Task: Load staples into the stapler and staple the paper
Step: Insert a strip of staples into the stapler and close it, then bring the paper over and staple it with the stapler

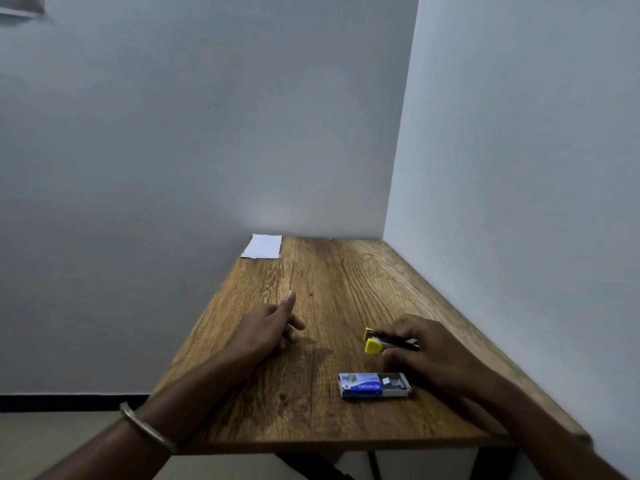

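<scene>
Right hand fingers are gripping the yellow stapler just above the table — left hand is resting loose. Staple box is lying slid open nearby, paper waiting at the far corner — I'd steady the stapler while opening it.

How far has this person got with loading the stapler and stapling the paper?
Early on, it seems. Done: the blue staple box lies near the table's front edge with its tray slid out. In hand: the right hand grips the yellow-and-black stapler; whether staples are inside cannot be seen. The left hand holds nothing. Left: the paper lies untouched at the far corner, so stapling remains.
</scene>
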The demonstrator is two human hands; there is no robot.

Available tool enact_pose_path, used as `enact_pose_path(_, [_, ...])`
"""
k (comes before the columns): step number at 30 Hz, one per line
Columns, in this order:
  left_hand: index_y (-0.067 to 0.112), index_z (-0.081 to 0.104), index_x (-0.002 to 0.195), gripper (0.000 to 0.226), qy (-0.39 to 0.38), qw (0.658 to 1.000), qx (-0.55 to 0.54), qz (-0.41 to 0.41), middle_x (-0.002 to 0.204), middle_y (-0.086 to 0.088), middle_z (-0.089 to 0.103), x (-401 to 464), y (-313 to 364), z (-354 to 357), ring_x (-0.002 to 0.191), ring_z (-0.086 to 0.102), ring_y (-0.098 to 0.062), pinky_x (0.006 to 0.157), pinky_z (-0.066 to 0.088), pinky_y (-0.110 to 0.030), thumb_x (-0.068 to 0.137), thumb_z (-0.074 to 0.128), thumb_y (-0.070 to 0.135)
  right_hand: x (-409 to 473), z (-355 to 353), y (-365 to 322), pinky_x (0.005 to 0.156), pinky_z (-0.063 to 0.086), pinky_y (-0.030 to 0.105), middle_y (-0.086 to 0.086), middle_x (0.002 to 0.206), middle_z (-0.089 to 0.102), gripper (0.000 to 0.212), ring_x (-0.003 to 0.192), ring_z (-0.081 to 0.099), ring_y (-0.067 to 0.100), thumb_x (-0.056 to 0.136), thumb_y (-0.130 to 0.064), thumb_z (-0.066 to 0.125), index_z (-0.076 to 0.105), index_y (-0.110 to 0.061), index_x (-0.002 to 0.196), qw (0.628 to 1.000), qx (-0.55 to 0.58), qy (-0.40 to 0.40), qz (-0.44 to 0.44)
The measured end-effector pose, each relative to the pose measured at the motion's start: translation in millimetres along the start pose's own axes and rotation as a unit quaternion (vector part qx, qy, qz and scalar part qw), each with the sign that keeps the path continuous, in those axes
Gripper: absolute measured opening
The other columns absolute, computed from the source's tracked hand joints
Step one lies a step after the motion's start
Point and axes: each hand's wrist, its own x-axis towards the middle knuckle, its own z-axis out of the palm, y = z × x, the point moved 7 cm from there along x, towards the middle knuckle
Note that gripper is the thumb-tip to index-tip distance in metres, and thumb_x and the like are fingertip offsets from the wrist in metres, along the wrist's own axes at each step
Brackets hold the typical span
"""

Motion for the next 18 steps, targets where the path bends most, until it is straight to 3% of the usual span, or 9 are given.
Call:
enact_pose_path(2, [0.013,0.076,0.083,0.067,0.0,1.0,-0.001,0.002,0.061,0.001,0.07,-0.1,0.6,0.0,0.046,0.057,-0.003,0.055,0.042,-0.025,0.095,0.034,0.063,-2.4,4.1,4.2,0.078,0.047,0.019,-0.014,0.097,0.067,0.008,0.092,0.063,-0.003,0.084,-0.03,0.076,0.073,-0.032,0.091,1.0,0.009,0.017,0.009])
enact_pose_path(6, [0.012,0.076,0.083,0.066,0.008,1.0,0.001,0.009,0.06,0.0,0.07,-0.7,2.1,-0.5,0.045,0.057,-0.002,0.053,0.041,-0.024,0.095,0.035,0.062,-3.5,9.3,6.0,0.074,0.044,0.017,-0.017,0.099,0.062,0.026,0.092,0.059,-0.006,0.088,-0.042,0.07,0.07,-0.036,0.113,1.0,0.01,0.02,0.018])
enact_pose_path(10, [0.011,0.076,0.083,0.067,0.005,1.0,-0.001,0.009,0.06,0.001,0.069,-0.7,2.0,-0.2,0.044,0.056,-0.002,0.051,0.04,-0.023,0.095,0.034,0.063,-1.4,11.7,9.2,0.076,0.043,0.014,-0.019,0.107,0.058,0.038,0.097,0.056,-0.009,0.092,-0.036,0.065,0.06,-0.035,0.13,1.0,-0.004,-0.005,0.023])
enact_pose_path(18, [0.011,0.075,0.084,0.066,0.006,1.0,0.003,0.014,0.063,0.0,0.07,-1.1,2.0,0.0,0.046,0.057,-0.002,0.054,0.041,-0.024,0.096,0.034,0.061,-0.5,9.4,9.9,0.072,0.041,0.011,-0.02,0.103,0.061,0.038,0.097,0.054,-0.014,0.09,-0.032,0.069,0.062,-0.04,0.126,0.999,-0.037,0.014,0.017])
